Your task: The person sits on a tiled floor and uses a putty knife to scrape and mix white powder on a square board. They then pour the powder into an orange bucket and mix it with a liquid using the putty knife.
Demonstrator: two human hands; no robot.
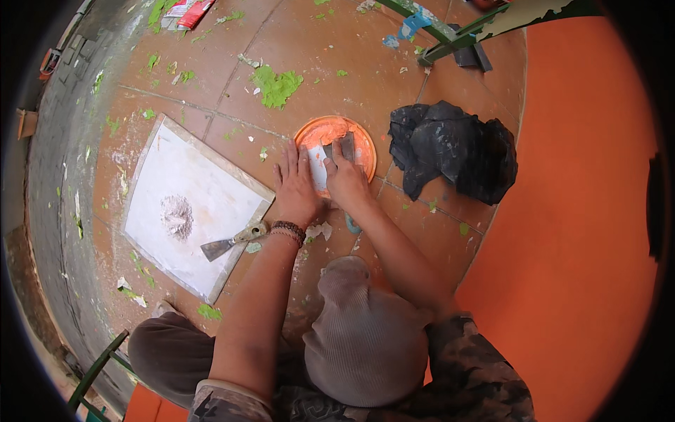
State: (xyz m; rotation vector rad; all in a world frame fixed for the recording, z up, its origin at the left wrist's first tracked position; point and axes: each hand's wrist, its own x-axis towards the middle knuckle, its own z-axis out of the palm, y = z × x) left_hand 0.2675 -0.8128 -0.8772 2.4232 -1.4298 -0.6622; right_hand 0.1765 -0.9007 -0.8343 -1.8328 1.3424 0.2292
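Note:
A round orange lid [373, 156] lies on the floor in front of me, smeared with orange paste [327, 131] and a white patch [317, 163]. My right hand [346, 181] grips a dark grey flat scraper [348, 145] and presses it into the lid; its far end is partly hidden by my fingers. At the lid's left edge, my left hand [299, 188] rests with fingers stretched out, holding nothing. Beside my left wrist, a putty knife [219, 248] lies across the edge of a white board [204, 169]. A heap of pale powder [176, 217] sits on that board.
A crumpled black plastic bag [453, 151] lies right of the lid. Green paint flakes [276, 86] litter the brown tiles. Green metal legs [450, 42] stand at the far right, near an orange wall [576, 211]. A red and white packet [188, 13] lies at the far left.

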